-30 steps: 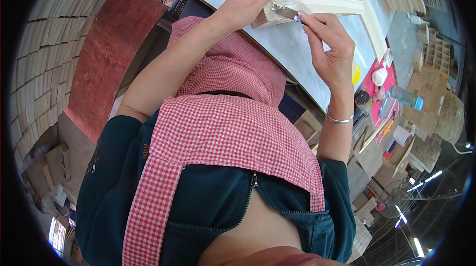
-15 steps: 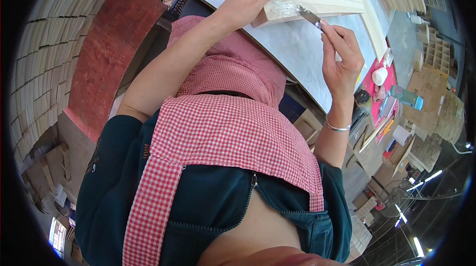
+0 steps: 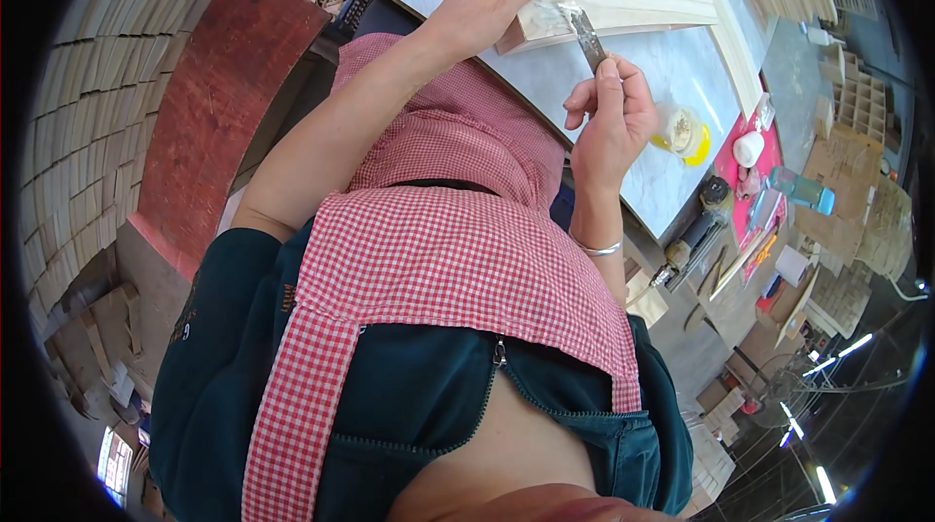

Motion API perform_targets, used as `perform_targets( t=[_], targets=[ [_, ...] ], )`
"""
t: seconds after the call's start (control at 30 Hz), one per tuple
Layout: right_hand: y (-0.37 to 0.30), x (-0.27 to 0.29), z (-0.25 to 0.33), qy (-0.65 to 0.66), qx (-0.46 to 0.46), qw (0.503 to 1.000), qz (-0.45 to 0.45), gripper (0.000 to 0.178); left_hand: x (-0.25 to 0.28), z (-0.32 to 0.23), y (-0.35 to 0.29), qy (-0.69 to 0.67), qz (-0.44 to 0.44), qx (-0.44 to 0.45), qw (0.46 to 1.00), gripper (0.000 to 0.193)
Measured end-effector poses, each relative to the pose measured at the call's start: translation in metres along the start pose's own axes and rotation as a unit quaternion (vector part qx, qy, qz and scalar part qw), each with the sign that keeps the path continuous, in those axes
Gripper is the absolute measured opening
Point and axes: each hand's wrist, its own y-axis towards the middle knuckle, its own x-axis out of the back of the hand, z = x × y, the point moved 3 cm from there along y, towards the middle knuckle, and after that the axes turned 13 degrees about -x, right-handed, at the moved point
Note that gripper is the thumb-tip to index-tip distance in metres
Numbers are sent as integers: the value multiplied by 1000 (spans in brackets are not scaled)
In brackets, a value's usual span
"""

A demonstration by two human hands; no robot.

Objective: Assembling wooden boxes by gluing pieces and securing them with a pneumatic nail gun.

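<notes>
A curved piece of pale wood lies across the grey marbled tabletop. At its near left end my left hand grips it, the thumb pressed along the top; the other fingers' tips are partly hidden. My right hand pinches a putty knife with a smeared blade. The blade's tip touches the wood's side face close to the left end, where whitish filler is spread. Just right of that hand, a jar with a yellow edge holds pale paste.
Long pale wood strips run along the table's right side. Further right are a pink sheet with a white bottle, a clear bottle and a power tool. Stacked wood and a reddish board stand at left.
My right hand has moved left and down toward me, turning the knife more upright. The jar it covered now shows. My left hand and the wood stay put.
</notes>
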Motion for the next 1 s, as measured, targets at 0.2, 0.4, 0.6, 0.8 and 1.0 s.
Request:
perform_targets(
  t=[0.2, 0.4, 0.6, 0.8, 1.0],
  targets=[
    [0, -3, -3, 27, -50, 998, -28, 19, 0, 2, 0, 24, -6, -20, 999, 43],
    [-1, 5, 1, 6, -86, 995, -42, 19, 1, 1, 0, 23, -3, -18, 1000, 41],
    [-12, 22, -2, -23, -15, 998, -48, 20, 1, 0, 1, 17, -4, -11, 1000, 41],
    [-14, 2, -23, -181, 299, 933, -81, 22, 1, 0, 0, -3, -6, -3, 1000, 41],
    [-11, -10, -43, -212, 334, 910, -124, 28, 0, 1, 1, 35, -2, -45, 998, 40]
  ],
)
